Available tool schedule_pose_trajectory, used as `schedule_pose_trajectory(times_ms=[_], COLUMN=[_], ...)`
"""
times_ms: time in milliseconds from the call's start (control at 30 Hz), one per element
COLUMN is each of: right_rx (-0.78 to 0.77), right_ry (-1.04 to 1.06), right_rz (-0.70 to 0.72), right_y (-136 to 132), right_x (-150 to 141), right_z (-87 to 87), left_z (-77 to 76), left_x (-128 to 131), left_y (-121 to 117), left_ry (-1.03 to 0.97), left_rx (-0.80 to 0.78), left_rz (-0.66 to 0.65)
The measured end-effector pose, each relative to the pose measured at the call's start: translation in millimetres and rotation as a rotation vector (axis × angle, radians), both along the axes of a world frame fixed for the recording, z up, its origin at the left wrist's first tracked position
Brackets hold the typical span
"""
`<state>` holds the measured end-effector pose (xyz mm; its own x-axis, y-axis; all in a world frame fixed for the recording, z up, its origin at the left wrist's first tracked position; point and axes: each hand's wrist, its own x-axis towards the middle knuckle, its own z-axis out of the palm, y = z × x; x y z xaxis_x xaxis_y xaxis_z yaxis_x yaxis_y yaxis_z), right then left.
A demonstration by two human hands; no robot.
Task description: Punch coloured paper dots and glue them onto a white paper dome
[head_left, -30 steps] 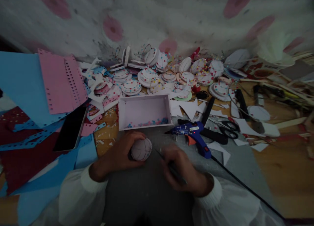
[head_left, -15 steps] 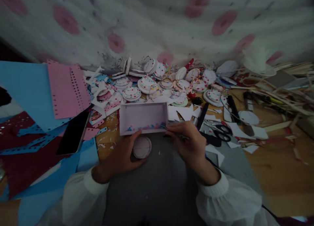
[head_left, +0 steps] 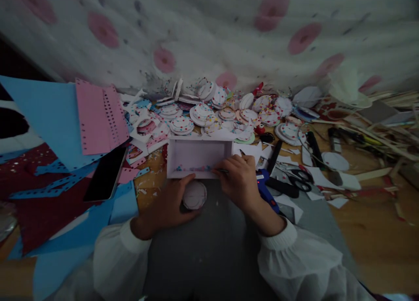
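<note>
A small round stack of white discs lies on the grey mat, with my left hand curled around its left side. The thumb of that hand reaches the front wall of a shallow white box. Small blue and pink beads are spread along the inside of the box's front edge. Over the box's front right corner, my right hand pinches a thin, slender tool, its tip among the beads; the dim light hides its exact kind.
Behind the box are many bead-dotted disc stacks. A blue glue gun, scissors and paper scraps lie to the right. On the left are a phone, pink card and blue sheets.
My right hand has moved left along the box's front edge, uncovering the blue glue gun. The left hand keeps its hold around the disc stack. The whole view has shifted slightly.
</note>
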<state>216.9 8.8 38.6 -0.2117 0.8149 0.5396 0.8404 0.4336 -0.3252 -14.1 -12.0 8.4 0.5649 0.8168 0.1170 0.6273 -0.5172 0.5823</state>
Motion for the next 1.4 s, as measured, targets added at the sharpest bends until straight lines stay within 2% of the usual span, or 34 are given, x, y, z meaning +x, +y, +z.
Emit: schedule_pose_trajectory(times_ms=[100,233,333,433,533,667,767,967,1100,1200,1400], right_rx=[0.046,0.097,0.092,0.051,0.036,0.077,0.09,0.034,-0.004,0.053,0.085], right_ry=[0.119,0.412,0.595,0.723,0.766,0.662,0.601,0.695,0.695,0.569,0.236], right_rz=[-0.001,-0.042,-0.047,-0.036,-0.043,-0.073,-0.064,-0.013,0.063,0.085,0.014], right_y=[-6.2,-25.8,-40.8,-48.6,-48.5,-43.4,-41.7,-48.0,-51.6,-49.8,-42.6], right_x=[4.4,12.7,14.1,11.7,10.0,11.6,13.5,8.3,1.5,1.2,3.0], right_z=[3.5,9.8,7.7,-0.7,-8.5,-10.8,-8.7,-3.9,-2.9,-7.2,-20.6], left_z=[1.2,5.0,5.8,4.5,3.0,2.5,3.3,9.3,9.9,9.0,6.3], left_x=[0.6,0.7,-2.9,-7.3,-8.6,-7.5,-6.3,2.7,8.0,8.9,5.9], left_y=[0.7,2.8,4.3,5.2,5.2,4.9,5.2,5.9,6.2,5.4,4.3], left_ry=[0.03,0.026,-0.031,-0.162,-0.319,-0.396,-0.391,-0.353,-0.329,-0.323,-0.327], left_rx=[0.006,-0.006,-0.024,-0.123,-0.302,-0.417,-0.406,-0.347,-0.282,-0.272,-0.296], left_rz=[-0.018,-0.064,-0.115,-0.168,-0.154,-0.073,-0.013,0.14,0.174,0.176,0.2])
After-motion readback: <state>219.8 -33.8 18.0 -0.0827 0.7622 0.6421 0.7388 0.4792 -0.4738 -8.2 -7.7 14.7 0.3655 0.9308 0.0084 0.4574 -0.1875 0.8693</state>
